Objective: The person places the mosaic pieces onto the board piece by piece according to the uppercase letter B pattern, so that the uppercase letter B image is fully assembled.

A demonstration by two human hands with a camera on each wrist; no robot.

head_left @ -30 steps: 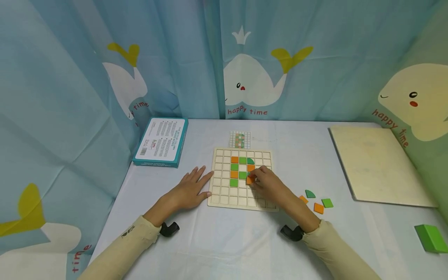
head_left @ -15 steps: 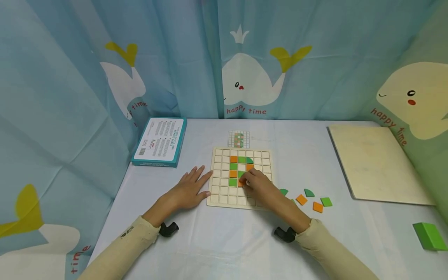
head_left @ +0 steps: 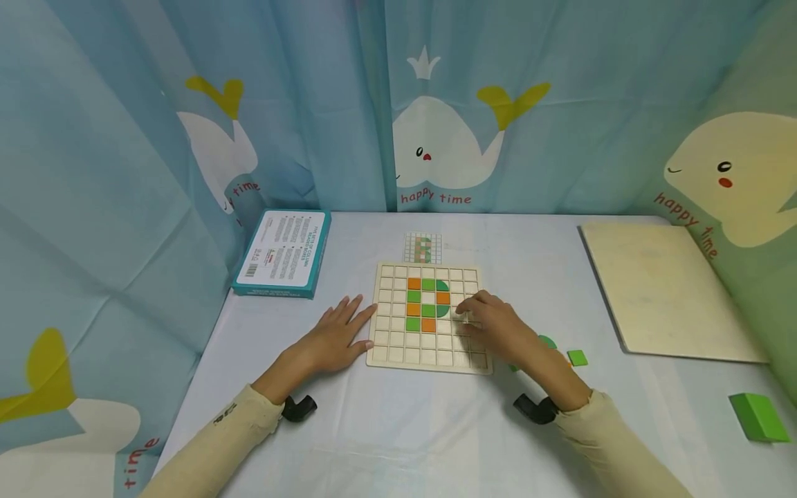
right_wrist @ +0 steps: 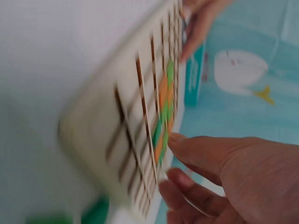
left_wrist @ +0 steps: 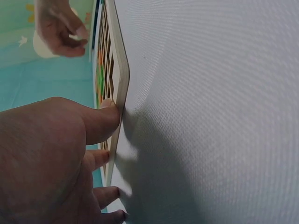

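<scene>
A wooden grid board (head_left: 398,356) lies mid-table, with orange and green tiles set in its cells. Among them are an orange square tile (head_left: 428,325) in the lowest filled row and a green quarter-circle tile (head_left: 443,311). My left hand (head_left: 336,339) lies flat beside the board; in the left wrist view its thumb (left_wrist: 108,119) touches the board's edge. Over the board's right side hovers my right hand (head_left: 498,328), fingers loosely bent and nothing between them. The right wrist view shows thumb and fingertips apart.
Behind the board lies a small printed pattern card (head_left: 423,249). Loose tiles, including a green square (head_left: 578,357), lie right of the board, partly hidden by my right forearm. A teal box (head_left: 280,252) stands back left; a plain wooden panel (head_left: 672,290) and green block (head_left: 758,418) are at right.
My right hand brought an orange square tile left into the lowest filled row, let it go there, and moved back right. The left hand stayed at the board's edge.
</scene>
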